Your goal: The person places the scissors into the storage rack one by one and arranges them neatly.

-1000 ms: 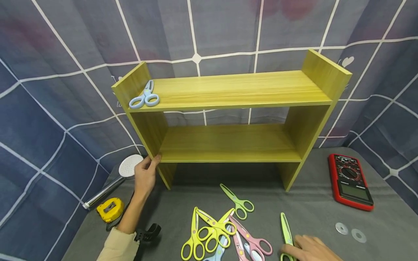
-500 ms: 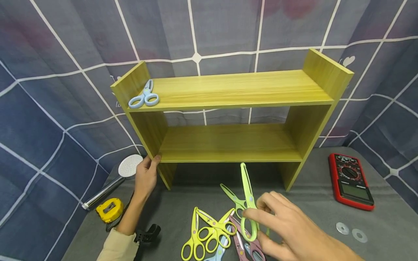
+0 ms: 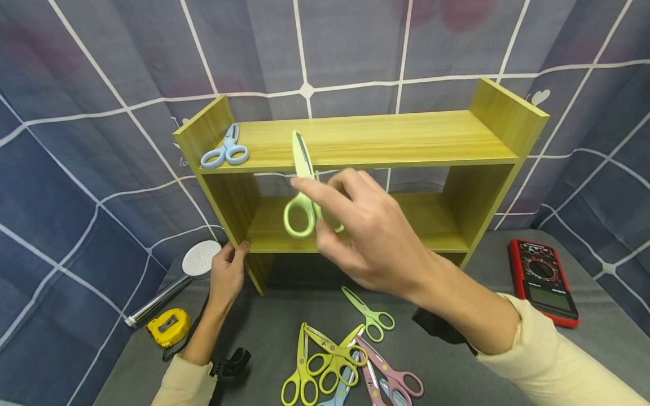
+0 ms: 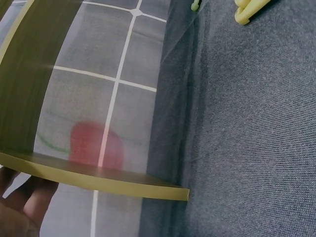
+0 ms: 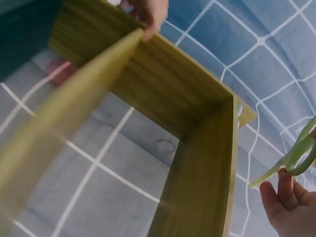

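Note:
My right hand (image 3: 376, 231) pinches a pair of light green scissors (image 3: 302, 160), blades pointing up, in front of the wooden shelf unit (image 3: 391, 138). The right wrist view shows the same scissors (image 5: 269, 175) in the fingers, apart from the wood. My left hand (image 3: 227, 276) grips the unit's left side panel at the lower board, thumb on the front edge; in the left wrist view its fingers lie behind the panel (image 4: 98, 183). Light blue scissors (image 3: 225, 151) lie on the top board at the left end.
Yellow scissors (image 3: 301, 375), pink scissors (image 3: 393, 372) and blue ones are piled at the front; green scissors (image 3: 368, 311) lie behind. A shower head (image 3: 201, 257) and tape measure (image 3: 170, 327) sit left, a red multimeter (image 3: 544, 282) right. A curtain (image 3: 350, 45) hangs behind.
My right hand has picked the light green scissors up from the right front of the table and carried them up and left, before the top board. The left hand stays on the panel.

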The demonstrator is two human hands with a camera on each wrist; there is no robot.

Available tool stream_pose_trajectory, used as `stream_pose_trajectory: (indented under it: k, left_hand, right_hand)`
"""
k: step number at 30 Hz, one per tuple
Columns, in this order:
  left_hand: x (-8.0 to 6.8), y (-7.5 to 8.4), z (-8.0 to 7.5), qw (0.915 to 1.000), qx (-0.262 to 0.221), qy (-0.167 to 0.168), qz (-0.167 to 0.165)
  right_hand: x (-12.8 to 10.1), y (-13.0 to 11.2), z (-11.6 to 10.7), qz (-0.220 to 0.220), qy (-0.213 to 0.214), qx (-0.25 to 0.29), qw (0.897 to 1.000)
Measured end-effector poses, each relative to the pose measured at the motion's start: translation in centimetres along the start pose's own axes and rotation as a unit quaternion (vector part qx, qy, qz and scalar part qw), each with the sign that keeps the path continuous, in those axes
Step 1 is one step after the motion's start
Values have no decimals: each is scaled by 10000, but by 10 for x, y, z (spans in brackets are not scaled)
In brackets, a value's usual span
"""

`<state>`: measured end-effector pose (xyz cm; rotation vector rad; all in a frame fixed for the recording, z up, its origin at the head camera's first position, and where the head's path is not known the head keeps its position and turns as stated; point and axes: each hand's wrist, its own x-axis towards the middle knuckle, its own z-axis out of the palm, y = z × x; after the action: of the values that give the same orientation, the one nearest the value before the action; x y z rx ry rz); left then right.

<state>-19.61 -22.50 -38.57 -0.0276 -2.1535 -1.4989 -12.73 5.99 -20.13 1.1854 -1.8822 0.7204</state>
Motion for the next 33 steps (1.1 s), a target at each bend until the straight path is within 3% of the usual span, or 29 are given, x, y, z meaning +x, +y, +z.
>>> stream_pose_trajectory:
  k: [4,9,15,18,21,26,33]
  left_hand:
    - [0,0,-1,9998,-194,-36,39]
    - [0,0,-1,9995,-272,-125,52]
    - [1,1,-1,9990,-372,-235,61]
    - [1,0,-2,9993,-341,-135,68]
    - [0,0,-2,9993,-352,-119,77]
    - [0,-1,-1,9987,-477,-168,102]
    - [2,-3,0,9986,-522,-21,51]
  right_hand:
    - [32,19,16,290,133,-252,9992]
    - [57,37,37,985,-231,-683,9925]
    - [82,44,43,1821,-1311,-1411,9642]
    - [92,44,44,2050,-1879,-1496,9488]
    - [95,45,44,2137,-2145,-1515,9409]
    - [92,46,44,2109,-2185,-1589,9394]
    - [84,44,45,1990,-1791,-1499,9518]
